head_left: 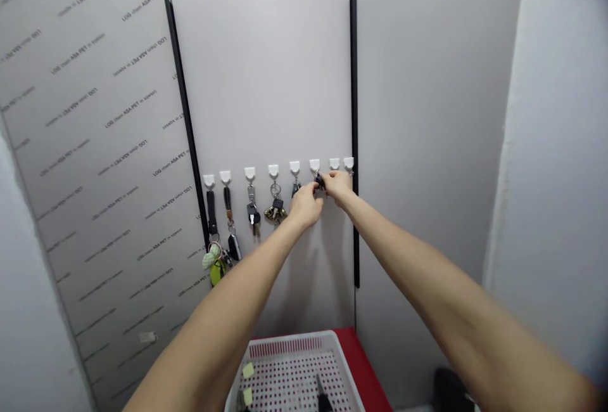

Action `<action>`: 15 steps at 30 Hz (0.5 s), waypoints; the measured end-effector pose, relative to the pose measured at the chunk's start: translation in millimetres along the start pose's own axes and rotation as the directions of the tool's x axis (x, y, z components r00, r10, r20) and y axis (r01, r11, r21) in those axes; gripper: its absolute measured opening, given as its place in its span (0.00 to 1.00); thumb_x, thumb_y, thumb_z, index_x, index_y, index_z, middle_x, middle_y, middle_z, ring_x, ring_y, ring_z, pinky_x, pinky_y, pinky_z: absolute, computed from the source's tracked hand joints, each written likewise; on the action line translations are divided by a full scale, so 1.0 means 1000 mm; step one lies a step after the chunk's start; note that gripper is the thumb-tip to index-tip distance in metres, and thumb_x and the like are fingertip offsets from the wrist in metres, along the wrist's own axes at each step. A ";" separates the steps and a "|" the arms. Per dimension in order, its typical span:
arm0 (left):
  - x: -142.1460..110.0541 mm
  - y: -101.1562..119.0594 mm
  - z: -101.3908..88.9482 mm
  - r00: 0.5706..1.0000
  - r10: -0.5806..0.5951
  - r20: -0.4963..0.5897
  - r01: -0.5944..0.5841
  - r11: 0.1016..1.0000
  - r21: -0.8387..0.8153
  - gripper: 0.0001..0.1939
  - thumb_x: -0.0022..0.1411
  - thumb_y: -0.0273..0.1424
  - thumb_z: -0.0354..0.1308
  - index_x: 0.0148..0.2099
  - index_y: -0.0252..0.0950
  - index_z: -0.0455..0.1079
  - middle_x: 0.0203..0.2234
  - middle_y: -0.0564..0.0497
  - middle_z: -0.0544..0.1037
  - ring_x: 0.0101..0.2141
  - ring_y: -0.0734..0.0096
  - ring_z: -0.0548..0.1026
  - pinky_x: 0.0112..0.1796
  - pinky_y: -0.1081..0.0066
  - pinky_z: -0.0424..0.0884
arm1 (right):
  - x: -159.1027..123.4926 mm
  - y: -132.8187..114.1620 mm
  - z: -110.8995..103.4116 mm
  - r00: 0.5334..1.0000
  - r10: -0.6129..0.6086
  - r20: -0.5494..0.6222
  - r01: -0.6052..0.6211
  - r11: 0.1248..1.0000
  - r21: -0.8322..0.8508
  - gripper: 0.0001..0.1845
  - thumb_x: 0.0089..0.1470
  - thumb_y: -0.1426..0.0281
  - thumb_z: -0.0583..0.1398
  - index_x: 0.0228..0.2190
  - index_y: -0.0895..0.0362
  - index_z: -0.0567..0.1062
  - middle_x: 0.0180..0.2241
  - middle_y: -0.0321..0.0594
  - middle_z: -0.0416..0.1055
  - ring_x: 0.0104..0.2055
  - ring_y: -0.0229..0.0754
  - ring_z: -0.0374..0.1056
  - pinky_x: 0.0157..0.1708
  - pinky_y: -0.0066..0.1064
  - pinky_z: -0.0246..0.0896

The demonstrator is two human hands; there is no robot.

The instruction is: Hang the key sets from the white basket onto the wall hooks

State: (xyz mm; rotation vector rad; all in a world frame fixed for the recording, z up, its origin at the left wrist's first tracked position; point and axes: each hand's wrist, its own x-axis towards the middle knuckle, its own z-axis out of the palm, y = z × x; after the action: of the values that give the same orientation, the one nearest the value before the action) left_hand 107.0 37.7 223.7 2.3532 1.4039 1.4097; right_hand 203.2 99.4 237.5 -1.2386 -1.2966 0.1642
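Note:
A row of several white adhesive hooks (273, 171) runs across the pale panel. Both hands meet just below the third hook from the right (314, 165), closed around a small dark bunch of keys (320, 180). My left hand (306, 205) pinches it from the left and below; my right hand (338, 185) pinches it from the right. Fingers hide most of the bunch, and whether its ring sits on the hook is unclear. Behind my left hand a dark key (296, 189) hangs from the neighbouring hook. Farther left hang a brass-and-black key bunch (276, 210) and keys on a metal clasp (253, 214).
Black strap keys with a green fob (217, 271) and a braided-strap car key (234, 246) hang at far left. Below, a white perforated basket (289, 343) on a red surface (356, 361) holds a dark pointed item (323, 396) and yellowish pieces. Black vertical handles (354, 114) flank the panel.

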 end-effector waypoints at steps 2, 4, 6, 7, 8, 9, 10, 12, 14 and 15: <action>-0.004 -0.008 0.001 1.000 -0.020 0.008 0.020 1.000 0.011 0.19 0.45 0.25 0.47 0.43 0.32 0.58 0.37 0.46 0.67 0.36 0.72 0.64 0.38 0.72 0.59 | 0.004 0.006 0.006 1.000 0.024 0.008 -0.024 0.999 -0.041 0.12 0.38 0.68 0.50 0.17 0.62 0.68 0.13 0.38 0.62 0.17 0.33 0.58 0.20 0.25 0.54; -0.014 -0.019 0.003 0.997 -0.060 0.039 0.060 0.998 -0.002 0.18 0.45 0.25 0.47 0.42 0.31 0.59 0.37 0.47 0.67 0.34 0.73 0.65 0.38 0.72 0.59 | 0.004 0.014 0.010 0.999 0.024 0.030 -0.023 0.999 -0.044 0.12 0.39 0.67 0.50 0.18 0.63 0.69 0.15 0.39 0.63 0.20 0.35 0.60 0.23 0.27 0.55; -0.032 -0.032 0.008 0.988 -0.124 0.094 0.128 0.991 -0.038 0.18 0.45 0.25 0.47 0.42 0.31 0.59 0.36 0.47 0.67 0.32 0.74 0.66 0.37 0.72 0.60 | -0.003 0.025 0.011 0.999 -0.002 0.040 0.003 1.000 -0.023 0.14 0.41 0.67 0.48 0.22 0.64 0.69 0.19 0.42 0.65 0.25 0.37 0.62 0.27 0.29 0.55; -0.044 -0.041 0.012 0.979 -0.157 0.128 0.167 0.984 -0.064 0.17 0.45 0.25 0.47 0.41 0.31 0.60 0.36 0.47 0.67 0.32 0.75 0.66 0.36 0.73 0.60 | -0.010 0.031 0.011 0.999 -0.015 0.029 0.016 1.000 -0.011 0.15 0.42 0.67 0.48 0.25 0.64 0.68 0.22 0.43 0.66 0.27 0.37 0.62 0.28 0.29 0.55; -0.059 -0.050 0.017 0.968 -0.188 0.168 0.205 0.975 -0.091 0.17 0.45 0.25 0.47 0.41 0.31 0.60 0.36 0.47 0.67 0.31 0.75 0.66 0.35 0.74 0.61 | -0.021 0.039 0.010 0.999 -0.031 0.013 0.031 0.999 -0.007 0.16 0.42 0.67 0.47 0.29 0.65 0.68 0.25 0.44 0.66 0.29 0.37 0.62 0.30 0.30 0.55; -0.076 -0.060 0.023 0.954 -0.210 0.215 0.239 0.964 -0.116 0.16 0.45 0.25 0.47 0.41 0.31 0.60 0.36 0.47 0.67 0.31 0.76 0.66 0.35 0.74 0.61 | -0.035 0.047 0.008 0.999 -0.050 0.004 0.050 0.999 -0.015 0.17 0.42 0.67 0.47 0.32 0.65 0.66 0.29 0.45 0.65 0.31 0.37 0.61 0.31 0.31 0.54; -0.095 -0.072 0.029 0.935 -0.226 0.274 0.270 0.954 -0.134 0.16 0.46 0.25 0.47 0.40 0.30 0.60 0.35 0.47 0.68 0.31 0.76 0.66 0.35 0.75 0.61 | -0.053 0.056 0.006 0.997 -0.072 0.015 0.073 0.997 -0.035 0.18 0.42 0.68 0.47 0.35 0.64 0.65 0.31 0.45 0.65 0.31 0.36 0.61 0.32 0.31 0.54; -0.136 -0.095 0.041 0.876 -0.235 0.422 0.314 0.941 -0.129 0.15 0.45 0.26 0.47 0.39 0.30 0.61 0.33 0.47 0.69 0.31 0.76 0.66 0.34 0.76 0.61 | -0.097 0.074 0.001 0.979 -0.117 0.169 0.134 0.987 -0.091 0.17 0.41 0.71 0.49 0.36 0.63 0.64 0.33 0.44 0.64 0.31 0.35 0.61 0.33 0.31 0.53; -0.174 -0.115 0.048 0.784 -0.226 0.578 0.323 0.944 -0.068 0.14 0.45 0.27 0.48 0.37 0.30 0.63 0.31 0.48 0.70 0.30 0.76 0.66 0.33 0.75 0.61 | -0.147 0.089 -0.006 0.854 -0.129 0.505 0.216 0.969 -0.118 0.15 0.39 0.73 0.51 0.33 0.61 0.67 0.30 0.41 0.66 0.29 0.34 0.61 0.32 0.29 0.54; -0.190 -0.124 0.050 0.733 -0.221 0.643 0.313 0.949 -0.031 0.14 0.44 0.27 0.48 0.36 0.31 0.63 0.30 0.49 0.70 0.30 0.75 0.66 0.33 0.75 0.61 | -0.172 0.096 -0.010 0.719 -0.117 0.685 0.260 0.960 -0.109 0.13 0.38 0.74 0.52 0.30 0.60 0.69 0.28 0.40 0.67 0.29 0.35 0.61 0.32 0.28 0.54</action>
State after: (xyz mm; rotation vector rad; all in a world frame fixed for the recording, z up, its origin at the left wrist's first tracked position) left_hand 29.0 -9.2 9.9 2.1100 1.3037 0.5182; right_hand 200.4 13.0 60.5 -1.2462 -2.1161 0.3704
